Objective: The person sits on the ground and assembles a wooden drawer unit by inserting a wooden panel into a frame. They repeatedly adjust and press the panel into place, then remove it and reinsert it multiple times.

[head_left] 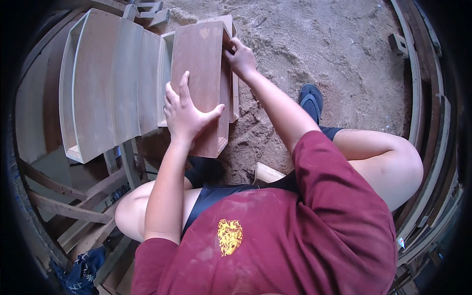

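An open-sided wooden box (196,64), shaped like a drawer, stands in front of me with its broad brown panel facing up. My left hand (187,110) lies on this panel with fingers spread, its thumb reaching toward the right edge. At the far right edge is my right hand (242,59), its fingers curled in at the box's open side. Those fingertips are partly hidden, and I cannot make out what they hold. Another pale wooden box part shows beneath and behind the right side of the box.
Several similar wooden boxes (93,83) stand in a row at the left on a wooden frame (129,164). Sandy ground (354,59) spreads to the right, with a small block (398,45) near long boards (430,123). A wood offcut (268,173) lies between my legs; dark patterned cloth (81,273) hangs lower left.
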{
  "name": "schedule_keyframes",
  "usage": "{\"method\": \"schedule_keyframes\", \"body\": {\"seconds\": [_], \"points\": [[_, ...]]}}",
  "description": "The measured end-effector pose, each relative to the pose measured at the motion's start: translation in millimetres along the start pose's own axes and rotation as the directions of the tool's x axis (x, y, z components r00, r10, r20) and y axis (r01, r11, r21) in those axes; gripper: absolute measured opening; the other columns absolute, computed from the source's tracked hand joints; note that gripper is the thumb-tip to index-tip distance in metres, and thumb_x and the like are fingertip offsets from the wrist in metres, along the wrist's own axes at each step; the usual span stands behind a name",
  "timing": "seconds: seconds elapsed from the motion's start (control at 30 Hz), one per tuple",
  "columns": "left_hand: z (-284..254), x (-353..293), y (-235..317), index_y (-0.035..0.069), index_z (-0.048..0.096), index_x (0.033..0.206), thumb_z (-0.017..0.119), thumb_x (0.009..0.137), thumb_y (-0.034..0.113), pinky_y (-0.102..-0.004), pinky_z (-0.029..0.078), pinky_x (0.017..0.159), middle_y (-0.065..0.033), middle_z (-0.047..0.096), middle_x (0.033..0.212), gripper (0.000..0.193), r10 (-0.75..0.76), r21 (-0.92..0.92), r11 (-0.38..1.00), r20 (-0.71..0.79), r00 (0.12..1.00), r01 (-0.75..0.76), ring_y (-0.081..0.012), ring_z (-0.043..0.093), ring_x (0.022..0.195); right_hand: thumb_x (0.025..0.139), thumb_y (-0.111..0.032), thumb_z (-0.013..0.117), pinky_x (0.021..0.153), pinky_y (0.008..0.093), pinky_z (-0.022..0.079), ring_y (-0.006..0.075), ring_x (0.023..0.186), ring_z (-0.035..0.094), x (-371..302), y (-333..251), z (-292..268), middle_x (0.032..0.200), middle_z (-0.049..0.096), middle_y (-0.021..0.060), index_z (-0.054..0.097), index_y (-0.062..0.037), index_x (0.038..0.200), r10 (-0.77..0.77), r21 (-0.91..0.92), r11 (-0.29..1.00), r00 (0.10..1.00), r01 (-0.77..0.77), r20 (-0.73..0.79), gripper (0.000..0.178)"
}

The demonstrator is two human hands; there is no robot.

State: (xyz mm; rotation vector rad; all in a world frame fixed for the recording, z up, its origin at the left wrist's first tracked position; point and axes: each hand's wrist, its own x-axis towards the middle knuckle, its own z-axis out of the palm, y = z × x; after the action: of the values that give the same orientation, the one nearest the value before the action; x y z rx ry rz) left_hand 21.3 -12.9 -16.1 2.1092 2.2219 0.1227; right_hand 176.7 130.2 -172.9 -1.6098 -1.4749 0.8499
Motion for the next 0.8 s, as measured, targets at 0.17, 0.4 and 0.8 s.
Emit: {"method": "schedule_keyframes", "body": {"seconds": [0.17,0.4,0.8], "points": [[-1.0,-4.4,-2.1,0.024,0.023,0.161,0.086,0.061,0.068,-0.0593,0.041,0.108,-0.0359,0.033,0.148,0.126,-0.03,-0.025,0.999,0.023,0.999,0.031,-0.0532,0.045,0.132,0.092,-0.028,0.074,0.081,0.0508,0.057,0.0387,0.098,0.072,-61.0,3.1,-15.3,0.101,0.074,0.0174,0.061,-0.0125,0.112,0.014,0.014,1.0,0.976,-0.017,0.216,0.029],[-0.7,-3.8,-1.3,0.024,0.023,0.161,0.086,0.061,0.068,-0.0586,0.041,0.108,-0.0347,0.034,0.147,0.126,-0.009,-0.026,1.0,0.007,1.0,0.009,-0.0523,0.046,0.132,0.094,-0.028,0.07,0.085,0.0519,0.057,0.0398,0.103,0.071,-15.7,-1.8,-4.7,0.105,0.074,0.0181,0.059,-0.014,0.12,0.02,-0.024,1.0,0.99,-0.017,0.137,0.031],[2.1,-0.4,-2.3,0.025,0.023,0.161,0.085,0.062,0.068,-0.0599,0.042,0.107,-0.0354,0.033,0.148,0.125,-0.028,-0.021,0.999,-0.001,1.0,0.028,-0.0529,0.046,0.132,0.094,-0.027,0.073,0.079,0.0507,0.055,0.0426,0.094,0.071,-67.7,-3.1,-10.3,0.099,0.073,0.019,0.06,-0.0085,0.106,-0.012,0.005,1.0,0.978,0.012,0.206,0.026]]}}
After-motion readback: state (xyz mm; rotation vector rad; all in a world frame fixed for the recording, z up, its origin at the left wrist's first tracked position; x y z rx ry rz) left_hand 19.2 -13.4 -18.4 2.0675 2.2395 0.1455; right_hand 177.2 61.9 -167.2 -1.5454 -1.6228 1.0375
